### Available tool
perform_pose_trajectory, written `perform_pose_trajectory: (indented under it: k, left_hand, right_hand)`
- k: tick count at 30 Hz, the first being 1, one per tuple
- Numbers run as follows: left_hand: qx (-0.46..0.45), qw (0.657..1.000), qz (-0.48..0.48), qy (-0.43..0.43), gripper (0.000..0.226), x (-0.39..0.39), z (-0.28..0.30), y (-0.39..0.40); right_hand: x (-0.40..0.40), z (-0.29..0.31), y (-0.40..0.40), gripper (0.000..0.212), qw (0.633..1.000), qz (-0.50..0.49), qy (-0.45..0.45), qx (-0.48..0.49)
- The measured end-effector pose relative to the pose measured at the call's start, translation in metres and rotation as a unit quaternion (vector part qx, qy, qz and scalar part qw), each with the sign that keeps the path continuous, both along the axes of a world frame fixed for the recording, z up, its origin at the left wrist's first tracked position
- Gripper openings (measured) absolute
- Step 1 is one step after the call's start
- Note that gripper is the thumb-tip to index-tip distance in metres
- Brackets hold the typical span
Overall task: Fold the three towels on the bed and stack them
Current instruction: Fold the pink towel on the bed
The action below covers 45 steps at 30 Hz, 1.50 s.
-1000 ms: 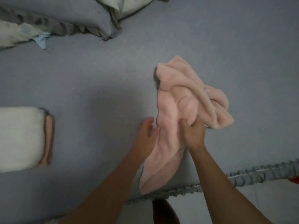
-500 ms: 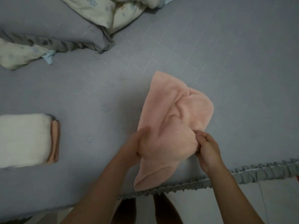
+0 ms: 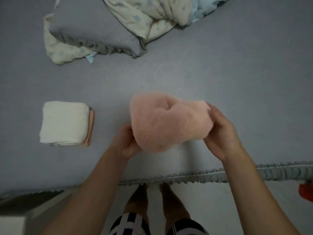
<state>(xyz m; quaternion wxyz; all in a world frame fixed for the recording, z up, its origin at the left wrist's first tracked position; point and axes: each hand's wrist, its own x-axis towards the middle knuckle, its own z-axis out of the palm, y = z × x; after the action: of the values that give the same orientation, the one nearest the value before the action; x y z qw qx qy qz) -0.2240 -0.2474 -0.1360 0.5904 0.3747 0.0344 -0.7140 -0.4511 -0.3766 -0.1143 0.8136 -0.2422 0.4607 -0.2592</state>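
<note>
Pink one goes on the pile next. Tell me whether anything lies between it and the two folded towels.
Nothing visible does. The pink towel, held by the left hand and right hand, is separated from the folded stack only by bare grey bedsheet.

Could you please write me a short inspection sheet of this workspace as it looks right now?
Surface: grey bed sheet, frilled edge nearest the person.
Job's things: pink towel bunched, held up; white towel folded on a folded peach towel.
Clutter: floral blanket, grey pillow.
Grippers: left hand and right hand both grip the pink towel.
Cables: nothing seen.
Surroundings: pale floor, red object at the edge.
</note>
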Motion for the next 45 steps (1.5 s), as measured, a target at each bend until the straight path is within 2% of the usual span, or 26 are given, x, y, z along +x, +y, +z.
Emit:
perform_pose_trajectory:
  k: [2, 4, 8, 10, 14, 17, 19, 21, 23, 27, 31, 33, 36, 37, 39, 41, 43, 45]
  left_hand:
    - [0.072, 0.996, -0.048, -0.022, 0.029, -0.019, -0.009, 0.001]
    - [0.130, 0.990, -0.047, -0.003, 0.033, -0.034, -0.024, 0.004]
    - [0.107, 0.993, 0.016, 0.043, 0.034, -0.038, -0.042, 0.021]
    - [0.119, 0.993, 0.007, 0.017, 0.034, -0.036, -0.047, 0.032]
    - [0.158, 0.980, -0.014, -0.121, 0.025, -0.031, -0.045, 0.053]
    - [0.200, 0.957, 0.044, -0.204, 0.027, -0.014, -0.038, 0.073]
    - [0.196, 0.963, 0.087, -0.161, 0.028, 0.001, -0.037, 0.088]
    - [0.208, 0.968, 0.101, -0.103, 0.039, 0.014, -0.036, 0.098]
    - [0.226, 0.965, 0.097, -0.095, 0.046, 0.021, -0.035, 0.102]
    - [0.212, 0.962, 0.076, -0.153, 0.044, 0.028, -0.032, 0.099]
    - [0.188, 0.957, 0.042, -0.216, 0.045, 0.037, -0.033, 0.096]
    - [0.198, 0.960, 0.031, -0.195, 0.030, 0.041, -0.034, 0.099]
    - [0.233, 0.952, 0.086, -0.177, 0.044, 0.048, -0.037, 0.101]
    - [0.252, 0.943, 0.113, -0.187, 0.040, 0.050, -0.039, 0.103]
    - [0.263, 0.933, 0.128, -0.208, 0.019, 0.054, -0.046, 0.107]
    - [0.259, 0.941, 0.079, -0.202, 0.012, 0.056, -0.052, 0.112]
    - [0.278, 0.947, -0.013, -0.161, 0.027, 0.056, -0.056, 0.116]
    - [0.282, 0.946, -0.109, -0.113, 0.018, 0.053, -0.056, 0.117]
  right_hand:
    - [0.011, -0.004, 0.012, 0.043, 0.993, 0.082, 0.089, -0.007]
    - [0.020, -0.013, 0.025, 0.035, 0.983, 0.121, 0.137, 0.001]
    - [0.015, -0.025, 0.038, 0.032, 0.981, 0.144, 0.129, 0.004]
    - [0.008, -0.027, 0.043, 0.034, 0.977, 0.158, 0.145, -0.010]
    - [-0.010, -0.032, 0.044, 0.028, 0.969, 0.139, 0.203, -0.036]
    - [-0.023, -0.033, 0.042, 0.024, 0.962, 0.120, 0.239, -0.059]
    - [-0.028, -0.035, 0.039, 0.022, 0.957, 0.110, 0.260, -0.065]
    - [-0.031, -0.035, 0.035, 0.019, 0.956, 0.096, 0.270, -0.062]
    - [-0.033, -0.033, 0.030, 0.016, 0.956, 0.088, 0.275, -0.055]
    - [-0.033, -0.029, 0.024, 0.022, 0.954, 0.105, 0.278, -0.045]
    - [-0.034, -0.034, 0.018, 0.026, 0.935, 0.102, 0.338, -0.042]
    - [-0.039, -0.040, 0.016, 0.019, 0.925, 0.099, 0.364, -0.042]
    - [-0.048, -0.046, 0.013, 0.017, 0.917, 0.081, 0.385, -0.058]
    - [-0.050, -0.047, 0.013, 0.016, 0.916, 0.077, 0.388, -0.064]
    - [-0.052, -0.049, 0.013, 0.017, 0.915, 0.079, 0.389, -0.070]
    - [-0.052, -0.049, 0.013, 0.018, 0.915, 0.080, 0.389, -0.074]
    - [-0.051, -0.048, 0.013, 0.015, 0.912, 0.086, 0.393, -0.080]
    - [-0.049, -0.047, 0.015, 0.013, 0.907, 0.104, 0.398, -0.092]
